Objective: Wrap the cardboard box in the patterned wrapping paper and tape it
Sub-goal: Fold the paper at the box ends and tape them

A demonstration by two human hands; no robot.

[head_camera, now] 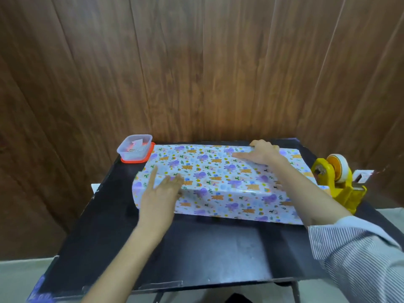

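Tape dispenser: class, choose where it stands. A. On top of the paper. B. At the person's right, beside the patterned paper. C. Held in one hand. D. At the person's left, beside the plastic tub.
B: the yellow tape dispenser stands on the black table just past the right end of the patterned paper.

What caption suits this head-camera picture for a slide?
Left hand pressing and right hand gripping the far edge of patterned wrapping paper on a black table, yellow tape dispenser alongside.
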